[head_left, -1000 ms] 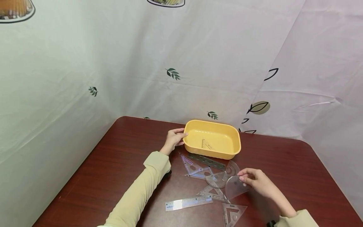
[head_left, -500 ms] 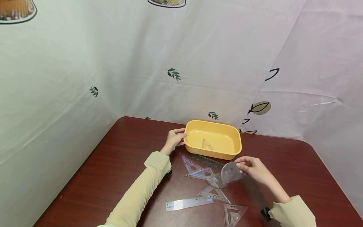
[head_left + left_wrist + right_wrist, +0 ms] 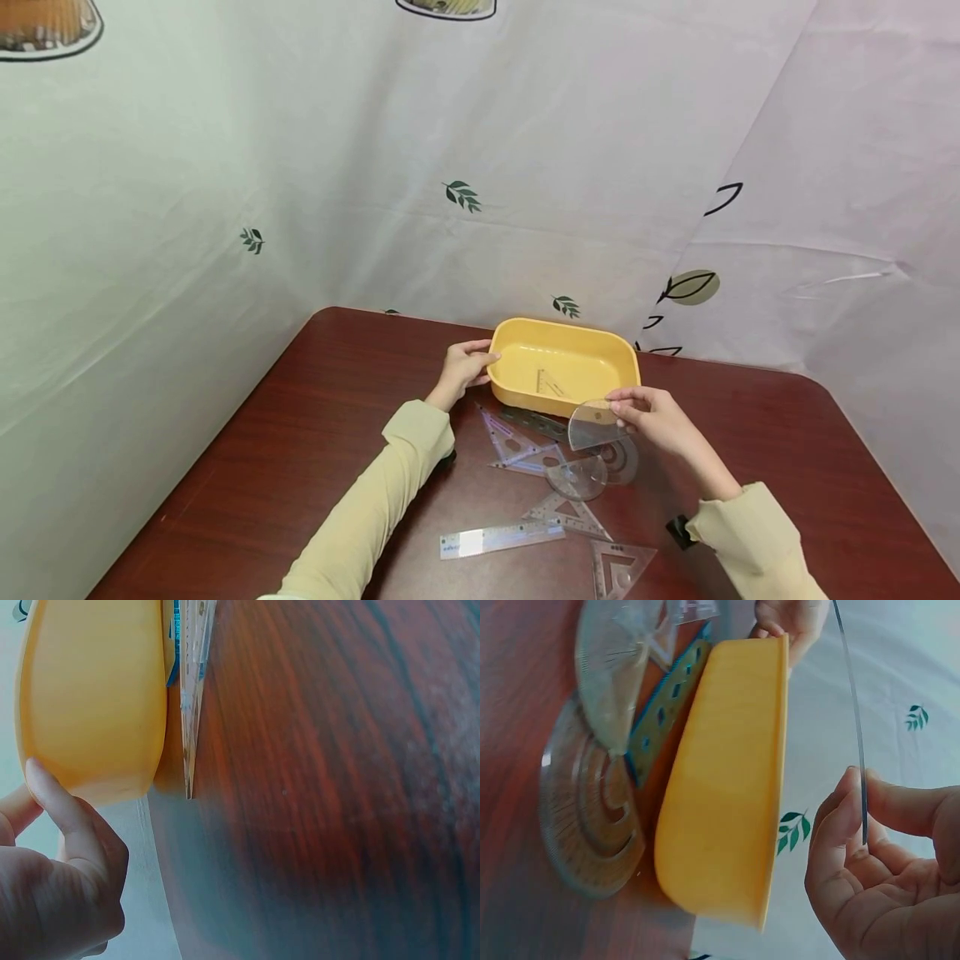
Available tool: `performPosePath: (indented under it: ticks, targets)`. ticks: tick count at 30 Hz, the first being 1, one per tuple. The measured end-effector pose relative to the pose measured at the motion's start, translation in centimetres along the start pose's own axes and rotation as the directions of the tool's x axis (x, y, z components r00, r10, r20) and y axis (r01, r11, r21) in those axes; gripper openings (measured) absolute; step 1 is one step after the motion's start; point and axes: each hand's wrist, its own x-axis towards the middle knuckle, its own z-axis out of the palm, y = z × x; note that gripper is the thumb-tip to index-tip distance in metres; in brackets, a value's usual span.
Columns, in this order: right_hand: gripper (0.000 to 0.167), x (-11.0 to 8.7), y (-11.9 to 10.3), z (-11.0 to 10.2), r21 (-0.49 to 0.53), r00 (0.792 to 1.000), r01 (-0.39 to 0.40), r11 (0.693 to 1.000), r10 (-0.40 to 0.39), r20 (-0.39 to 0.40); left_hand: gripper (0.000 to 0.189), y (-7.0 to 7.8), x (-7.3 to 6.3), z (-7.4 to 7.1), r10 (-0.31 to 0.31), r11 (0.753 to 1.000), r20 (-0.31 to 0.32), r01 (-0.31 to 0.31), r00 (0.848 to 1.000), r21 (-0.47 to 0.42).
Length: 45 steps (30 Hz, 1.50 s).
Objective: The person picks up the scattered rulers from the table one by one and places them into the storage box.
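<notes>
Where the left hand [image 3: 461,367] pinches: left rim of the yellow tub [image 3: 596,367].
In the tub: a clear, scale-marked piece [image 3: 551,385].
Right hand [image 3: 654,417]: clamped on a clear protractor [image 3: 588,429], held up by the tub's near side.

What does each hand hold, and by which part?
The right hand pinches a clear, half-round plastic protractor by its right edge; the left hand holds a yellow, rounded-rectangular tub by its left rim.

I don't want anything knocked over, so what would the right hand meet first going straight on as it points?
Probably the near rim of the yellow tray; the clear protractor pinched in the right hand could touch first. Height is unclear; both might pass over.
</notes>
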Motion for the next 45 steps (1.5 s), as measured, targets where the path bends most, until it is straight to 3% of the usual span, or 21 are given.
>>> performPosePath:
  ticks: [12, 22, 31, 45]
  targets:
    - [0.031, 2.8, -1.0, 0.5, 0.047, 0.999, -0.040, 0.998, 0.040, -0.016, 0.041, 0.0, -0.2, 0.2, -0.013, 1.000, 0.003, 0.013, 1.000, 0.008]
    - [0.032, 5.7, -1.1, 1.3, 0.047, 0.992, -0.085, 0.995, 0.088, -0.085, 0.041, -0.2, 0.0, 0.1, -0.013, 1.000, -0.001, 0.013, 1.000, 0.001]
    - [0.030, 7.7, -0.7, 2.1, 0.057, 0.984, -0.144, 0.988, 0.149, -0.096, 0.042, -0.3, 0.1, 0.0, -0.018, 1.000, -0.004, 0.018, 1.000, 0.012]
    - [0.027, 9.5, 1.1, 3.3, 0.025, 0.984, -0.152, 0.988, 0.154, -0.086, 0.042, -0.1, 0.1, -0.1, -0.010, 1.000, -0.007, 0.010, 1.000, -0.013]
